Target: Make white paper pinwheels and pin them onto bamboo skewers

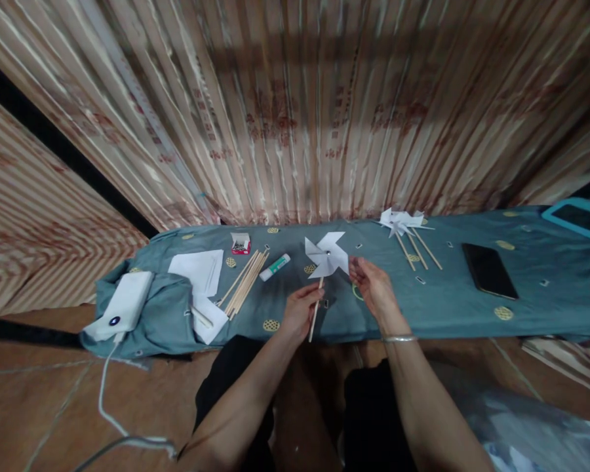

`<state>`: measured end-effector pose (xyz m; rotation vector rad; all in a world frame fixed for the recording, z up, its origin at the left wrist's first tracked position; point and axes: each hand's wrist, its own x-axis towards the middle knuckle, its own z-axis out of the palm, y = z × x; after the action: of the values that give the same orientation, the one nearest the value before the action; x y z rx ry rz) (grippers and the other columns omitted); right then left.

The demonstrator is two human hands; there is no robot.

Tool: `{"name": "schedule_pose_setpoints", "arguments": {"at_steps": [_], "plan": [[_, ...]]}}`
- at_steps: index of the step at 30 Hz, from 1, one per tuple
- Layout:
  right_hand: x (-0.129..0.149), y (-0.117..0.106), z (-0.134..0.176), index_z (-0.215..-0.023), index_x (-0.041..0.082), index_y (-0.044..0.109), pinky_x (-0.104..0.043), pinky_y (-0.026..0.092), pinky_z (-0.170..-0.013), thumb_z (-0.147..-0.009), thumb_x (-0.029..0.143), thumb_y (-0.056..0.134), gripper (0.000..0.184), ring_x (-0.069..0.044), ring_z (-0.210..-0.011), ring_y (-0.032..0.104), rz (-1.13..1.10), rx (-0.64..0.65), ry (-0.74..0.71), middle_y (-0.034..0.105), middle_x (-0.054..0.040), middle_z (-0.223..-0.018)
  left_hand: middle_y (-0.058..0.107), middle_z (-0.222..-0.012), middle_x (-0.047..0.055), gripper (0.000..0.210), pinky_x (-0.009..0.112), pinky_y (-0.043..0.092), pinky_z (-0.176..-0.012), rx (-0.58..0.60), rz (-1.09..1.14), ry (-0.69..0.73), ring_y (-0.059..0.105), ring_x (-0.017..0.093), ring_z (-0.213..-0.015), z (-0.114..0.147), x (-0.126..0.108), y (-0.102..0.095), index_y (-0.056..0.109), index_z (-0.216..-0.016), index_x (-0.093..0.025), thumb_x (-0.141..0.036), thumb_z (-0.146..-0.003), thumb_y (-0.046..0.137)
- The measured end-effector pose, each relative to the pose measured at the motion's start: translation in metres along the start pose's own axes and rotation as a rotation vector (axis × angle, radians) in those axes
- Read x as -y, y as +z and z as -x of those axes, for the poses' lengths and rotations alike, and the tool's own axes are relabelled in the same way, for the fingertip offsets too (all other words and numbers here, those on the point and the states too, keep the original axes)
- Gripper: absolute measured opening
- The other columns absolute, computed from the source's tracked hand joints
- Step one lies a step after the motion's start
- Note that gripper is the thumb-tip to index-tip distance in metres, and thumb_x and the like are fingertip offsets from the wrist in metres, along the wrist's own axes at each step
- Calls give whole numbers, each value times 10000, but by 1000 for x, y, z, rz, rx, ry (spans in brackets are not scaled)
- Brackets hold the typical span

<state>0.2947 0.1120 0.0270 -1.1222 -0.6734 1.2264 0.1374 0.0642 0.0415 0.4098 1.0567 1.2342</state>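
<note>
A white paper pinwheel (330,261) on a thin wooden stick is held up over the cloth-covered bench. My left hand (301,311) is closed round its stick, below the paper blades. Beside the right-hand blade is my right hand (370,280), its fingers curled and the fingertips at the blade's edge; whether they pinch the paper is hard to make out. A silver bangle circles the right wrist. Near the left hand lie a glue stick (275,267) with a green label and a bunch of wooden sticks (247,286). A small red box (240,244) of dark pins stands open behind them.
Finished-looking pinwheels (401,223) lie together at the right rear. Further right are a black phone (490,270) and a blue-framed tablet (580,217). White paper sheets (196,267) and a white power bank (126,303) with a cable occupy the left end. A pleated curtain (295,118) hangs behind.
</note>
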Motion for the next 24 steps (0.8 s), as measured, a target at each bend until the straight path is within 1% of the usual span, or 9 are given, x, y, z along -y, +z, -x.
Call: {"name": "schedule_pose_setpoints", "arguments": {"at_steps": [3,8,15,18,21,24], "plan": [[-1,6,-2,-722,234,717,-264,472,-538,-473,552,874,432,-141,-578,605,16,0,3,705,0,-649,672,-583,15,387,200,435,-497,-4,43,-54,535,61,-467,-6,-1,-7,770,-715,-114,-197,-369,922],[-3,11,-2,-671,233,709,-260,447,-533,-482,491,879,362,-125,-546,565,54,32,20,671,25,-608,691,-624,27,377,210,429,-550,-40,-38,53,547,72,-524,-21,1,-12,775,-718,-123,-231,-386,917],[-2,21,0,-604,223,688,-279,470,-552,-465,493,889,364,-135,-544,565,82,91,49,645,15,-570,732,-726,43,346,252,469,-693,4,-115,165,616,118,-649,-37,3,-11,785,-750,-146,-270,-448,898],[-3,26,2,-609,216,691,-278,480,-564,-457,509,895,388,-132,-546,576,79,121,67,660,10,-583,739,-731,43,324,269,479,-743,3,-125,189,632,129,-673,-41,3,-11,784,-745,-149,-266,-465,896],[-6,31,4,-615,212,690,-277,489,-580,-450,534,897,417,-131,-551,581,83,178,90,664,8,-582,757,-764,51,327,287,488,-792,20,-113,199,654,147,-714,-43,3,-12,788,-761,-154,-268,-475,898],[-9,36,5,-607,211,669,-280,485,-590,-485,562,878,426,-131,-562,579,113,227,90,673,1,-598,766,-773,50,342,304,494,-818,43,-91,197,666,159,-730,-44,3,-12,791,-769,-160,-275,-468,906]]}}
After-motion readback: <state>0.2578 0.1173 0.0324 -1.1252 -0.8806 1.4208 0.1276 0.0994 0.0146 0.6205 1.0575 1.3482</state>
